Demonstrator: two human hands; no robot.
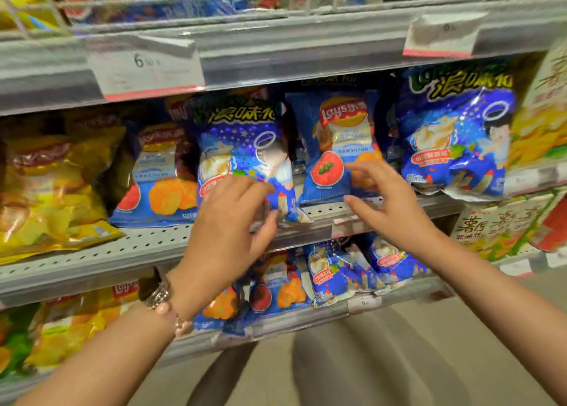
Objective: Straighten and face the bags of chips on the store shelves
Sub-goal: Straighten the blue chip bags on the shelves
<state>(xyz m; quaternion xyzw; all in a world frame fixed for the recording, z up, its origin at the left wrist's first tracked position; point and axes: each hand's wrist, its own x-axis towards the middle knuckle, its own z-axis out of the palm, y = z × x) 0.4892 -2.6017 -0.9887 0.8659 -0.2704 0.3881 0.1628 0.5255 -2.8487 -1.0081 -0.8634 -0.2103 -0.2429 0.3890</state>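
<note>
A blue starry snack bag [242, 142] stands on the middle shelf [147, 243]. My left hand [227, 231] grips its lower edge, fingers curled over the front and thumb at the bottom. To its right stands a blue Lay's tomato bag [337, 136]. My right hand [389, 203] is spread open just in front of that bag's lower right part, fingers relaxed. Another blue Lay's bag [156, 175] leans at the left, and a larger blue starry bag [454, 136] stands at the right.
Yellow chip bags [52, 191] fill the left of the middle shelf. Cream and yellow packs [540, 114] sit at the far right. The shelf below [306, 316] holds more blue bags [337, 270]. A price label [144, 68] hangs on the shelf above.
</note>
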